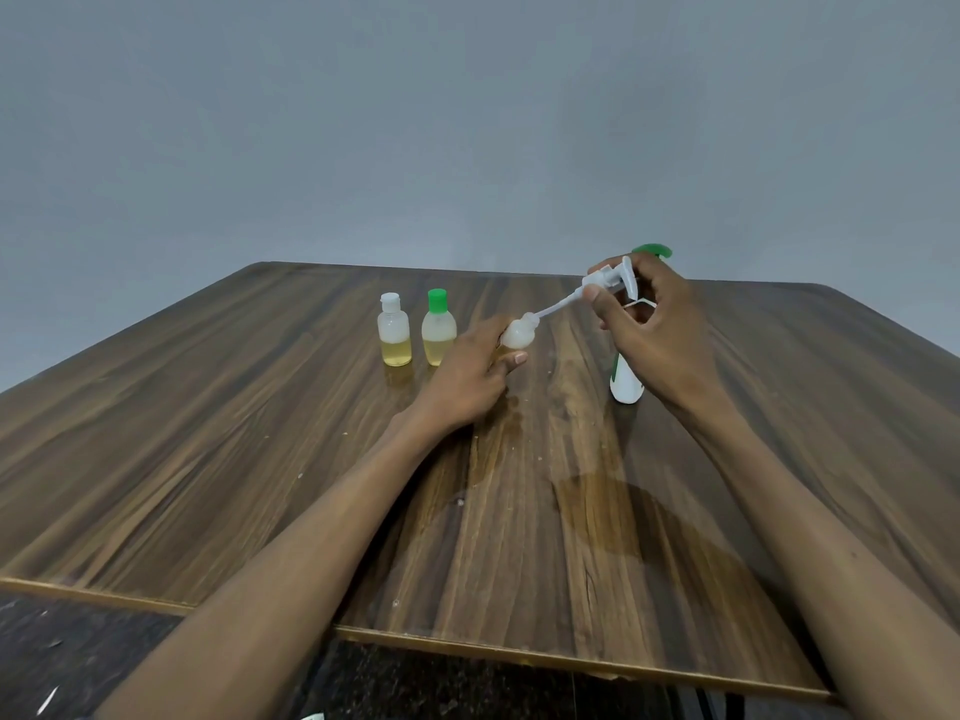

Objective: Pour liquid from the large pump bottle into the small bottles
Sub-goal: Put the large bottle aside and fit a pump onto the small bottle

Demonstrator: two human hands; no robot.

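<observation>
Head view shows my right hand (644,324) gripping the pump head (613,280), its tube entering the small bottle (518,333) clasped by my left hand (475,374) on the desk (260,433).

Left hand (475,374) gripping small bottle (517,334) on wooden table (260,433); right hand (652,324) holding white pump head (615,280), tube in bottle neck. Two capped bottles (415,330) nearby.

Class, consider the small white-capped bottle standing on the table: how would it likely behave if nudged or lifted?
The white-capped bottle looks under half full, so probably light. Being narrow and upright, it may tip if nudged near the cap. It stands close beside the green-capped bottle, which it could knock.
</observation>
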